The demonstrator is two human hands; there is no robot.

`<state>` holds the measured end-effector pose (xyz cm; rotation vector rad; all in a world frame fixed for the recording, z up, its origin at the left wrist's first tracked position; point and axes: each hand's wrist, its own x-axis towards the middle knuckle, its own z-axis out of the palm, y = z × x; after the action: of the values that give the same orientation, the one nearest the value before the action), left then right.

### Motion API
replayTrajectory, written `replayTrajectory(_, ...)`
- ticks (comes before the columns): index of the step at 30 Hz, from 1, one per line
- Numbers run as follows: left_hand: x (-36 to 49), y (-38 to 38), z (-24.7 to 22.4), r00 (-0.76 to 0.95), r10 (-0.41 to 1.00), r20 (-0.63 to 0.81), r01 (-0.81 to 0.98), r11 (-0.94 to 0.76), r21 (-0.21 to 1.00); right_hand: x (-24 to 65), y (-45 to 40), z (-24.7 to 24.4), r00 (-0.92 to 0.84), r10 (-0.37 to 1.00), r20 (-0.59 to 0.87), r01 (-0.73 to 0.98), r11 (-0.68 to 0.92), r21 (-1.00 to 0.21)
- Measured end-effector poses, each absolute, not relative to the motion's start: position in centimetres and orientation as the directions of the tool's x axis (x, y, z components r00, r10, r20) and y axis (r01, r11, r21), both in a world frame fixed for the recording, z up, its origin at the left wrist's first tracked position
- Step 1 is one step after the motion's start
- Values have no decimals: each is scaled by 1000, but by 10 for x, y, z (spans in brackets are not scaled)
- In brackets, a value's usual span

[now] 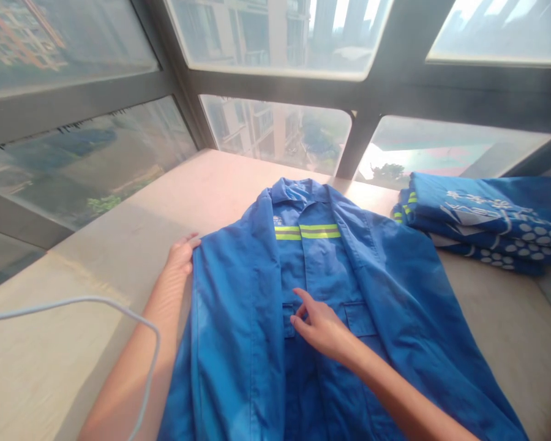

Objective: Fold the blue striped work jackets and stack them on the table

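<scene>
A blue work jacket (261, 294) lies front up on the pale ledge, its collar toward the window. A yellow-and-grey reflective band crosses its chest, and both sides are folded in over the front. My left hand (182, 254) is at the jacket's left shoulder edge, its fingers closed on the cloth there; part of the grip is hidden. Over the middle of the jacket, near a chest pocket flap, is my right hand (321, 327). Its index finger is stretched out and its thumb is apart, with nothing held.
Several folded blue garments (487, 220) with white print are stacked at the right of the ledge (133, 245). Framed windows (275, 128) border the far and left sides. A white cable (105, 300) loops across the lower left, in front of my left forearm.
</scene>
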<state>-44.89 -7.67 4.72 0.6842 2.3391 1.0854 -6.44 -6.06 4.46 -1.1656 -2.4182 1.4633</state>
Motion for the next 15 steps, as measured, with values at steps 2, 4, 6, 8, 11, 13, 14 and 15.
replayTrajectory(2,-455,-78,50,-779,593,-204,290,629,721,-63,-57,46,-715,632,-298,538,226,-812)
replayTrajectory(4,-457,-79,57,-789,591,-166,378,681,627,-59,-57,44,-727,636,-260,480,199,-855)
replayTrajectory(6,-453,-77,67,-798,597,-86,476,710,519,-50,-59,40,-709,673,-211,426,170,-889)
replayTrajectory(8,-443,-69,75,-778,628,5,569,702,429,-42,-59,35,-657,731,-186,402,131,-906)
replayTrajectory(11,-424,-50,79,-679,730,78,705,618,348,-39,-48,32,-605,777,-172,399,109,-911)
replayTrajectory(13,-417,-38,75,-571,814,108,807,532,255,-52,-29,33,-601,789,-130,406,160,-900)
replayTrajectory(14,-417,-34,72,-527,841,124,843,500,198,-63,-17,36,-597,796,-98,413,201,-888)
replayTrajectory(15,-418,-32,68,-503,854,135,862,485,145,-78,-2,40,-592,804,-60,422,245,-873)
